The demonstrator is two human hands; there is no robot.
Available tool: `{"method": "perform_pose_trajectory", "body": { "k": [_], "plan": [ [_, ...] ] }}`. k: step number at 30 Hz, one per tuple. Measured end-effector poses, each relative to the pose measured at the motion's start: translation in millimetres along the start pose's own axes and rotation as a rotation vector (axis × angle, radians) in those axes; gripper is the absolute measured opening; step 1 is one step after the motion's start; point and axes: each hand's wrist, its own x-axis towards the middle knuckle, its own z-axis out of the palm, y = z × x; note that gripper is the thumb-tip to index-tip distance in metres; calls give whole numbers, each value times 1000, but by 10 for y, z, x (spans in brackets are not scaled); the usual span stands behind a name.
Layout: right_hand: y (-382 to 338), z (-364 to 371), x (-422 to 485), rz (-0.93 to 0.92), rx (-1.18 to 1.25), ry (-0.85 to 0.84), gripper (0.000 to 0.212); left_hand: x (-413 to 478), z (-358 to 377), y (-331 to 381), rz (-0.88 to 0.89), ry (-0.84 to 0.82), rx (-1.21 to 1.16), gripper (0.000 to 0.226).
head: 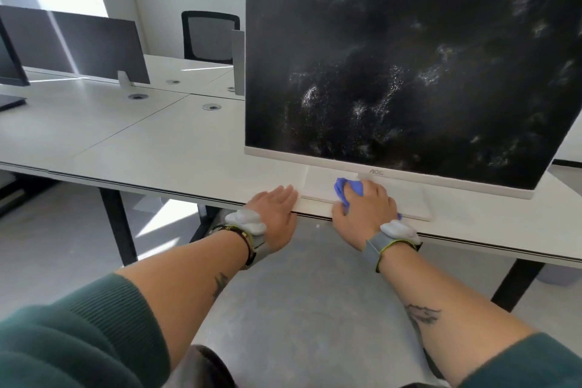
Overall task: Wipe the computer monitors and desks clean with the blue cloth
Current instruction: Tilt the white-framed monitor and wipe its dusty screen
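Blue cloth (pixel 347 190), bunched, sits on white monitor base (pixel 409 202) w/ right hand (pixel 367 209) curled over it, pressing down. Left hand (pixel 277 208) flat, fingers straight, on desk (pixel 163 145) edge beside base. Dusty, smudged monitor screen (pixel 409 72) above.

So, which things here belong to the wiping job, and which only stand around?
For the job: blue cloth held by the right hand, smeared monitor, its white base, desk, left hand flat on the desk, far-left monitor.
Only around: black chair, grey dividers, cable grommet.
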Motion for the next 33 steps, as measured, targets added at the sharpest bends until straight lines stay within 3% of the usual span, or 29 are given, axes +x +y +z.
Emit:
{"method": "perform_pose_trajectory", "body": {
  "k": [5,12,18,21,25,33],
  "plan": [
    [-1006,81,18,-254,44,25,57,-381,39,-538,-131,38,66,69],
    [-1688,155,89,-351,-45,-19,59,-593,-86,-1276,-285,-50,93,85],
    [-2695,255,267,-515,-26,-44,62,-773,-134,-1874,-390,-88,69,95],
    [-2656,241,276,-614,0,1,55,-785,-141,-1841,-404,-32,57,94],
    [-2143,176,156,-681,17,-3,64,-747,-92,-1515,-367,-16,89,89],
    [-1074,-6,-268,-424,-244,-30,70,-541,-92,-517,-193,-42,106,87]
  ]
}}
